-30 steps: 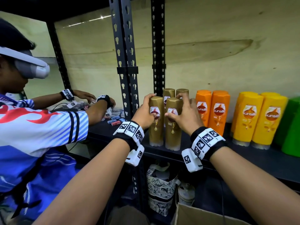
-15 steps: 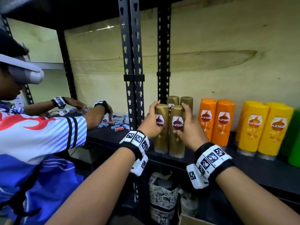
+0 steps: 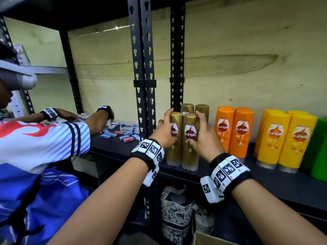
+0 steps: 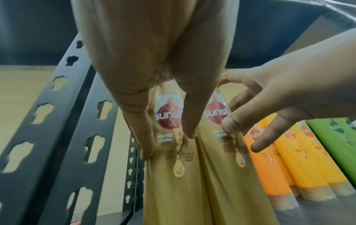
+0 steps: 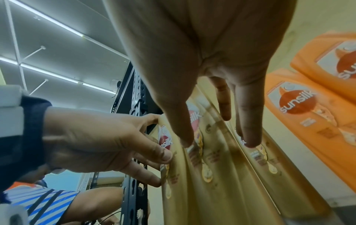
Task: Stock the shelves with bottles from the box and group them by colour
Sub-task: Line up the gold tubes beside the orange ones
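The left front gold plastic Sunsilk bottle [image 3: 175,138] is being held by the left hand [image 3: 163,133], its grip half closed, with the thumb laid on the label and the fingers curled round the far left side. The right front gold plastic Sunsilk bottle [image 3: 190,141] is being gripped by the right hand [image 3: 203,138] in the same half-closed way, thumb on the label and fingers wrapped over the right side near the cap. Both bottles are being kept upright and touching each other on the black metal shelf [image 3: 276,181], just in front of two more gold bottles [image 3: 194,107]. Two orange bottles [image 3: 233,129] are being displayed just to the right, then yellow bottles [image 3: 284,137], then a green bottle [image 3: 320,149] at the edge. On the adjoining shelf to the left, small red and blue boxes [image 3: 122,133] are being handled by another person in a striped sleeve [image 3: 58,140].
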